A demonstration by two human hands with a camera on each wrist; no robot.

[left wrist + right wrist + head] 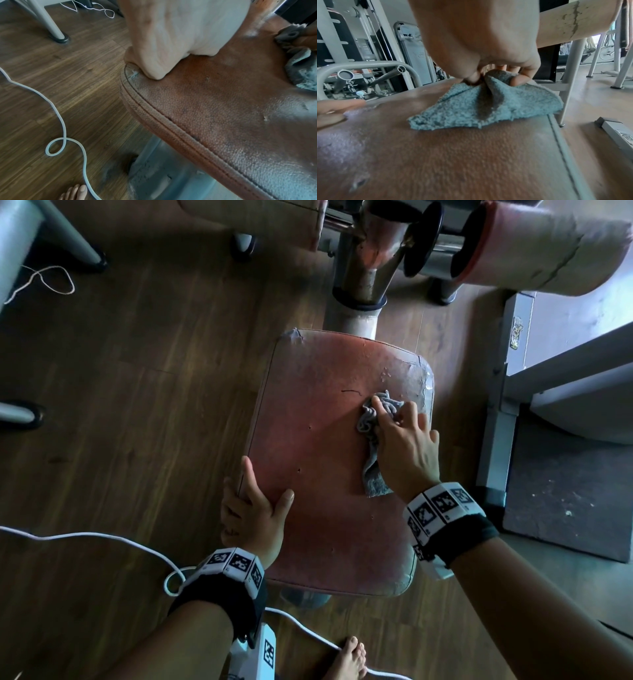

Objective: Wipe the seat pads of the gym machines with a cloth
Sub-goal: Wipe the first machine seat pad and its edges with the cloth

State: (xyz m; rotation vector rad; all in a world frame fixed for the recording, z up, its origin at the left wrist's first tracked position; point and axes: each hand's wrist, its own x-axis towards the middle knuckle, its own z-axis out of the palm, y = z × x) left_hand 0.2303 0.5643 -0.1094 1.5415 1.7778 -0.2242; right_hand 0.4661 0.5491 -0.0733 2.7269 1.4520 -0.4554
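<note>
Cloth (373, 436) — bunched under right-hand grip (406, 446)

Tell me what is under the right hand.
Under the right hand lies the bunched grey cloth, gripped against the red seat pad. The pad's surface beneath the cloth is covered and cannot be seen.

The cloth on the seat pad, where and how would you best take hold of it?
Take the cloth by its bunched upper ridge, coming from straight above. It lies spread on the seat pad with flat, thin edges that offer little to pinch, while the middle rises in a fold. The right hand already holds it there, fingers curled round the gathered part; that grip looks sound for wiping.
</note>
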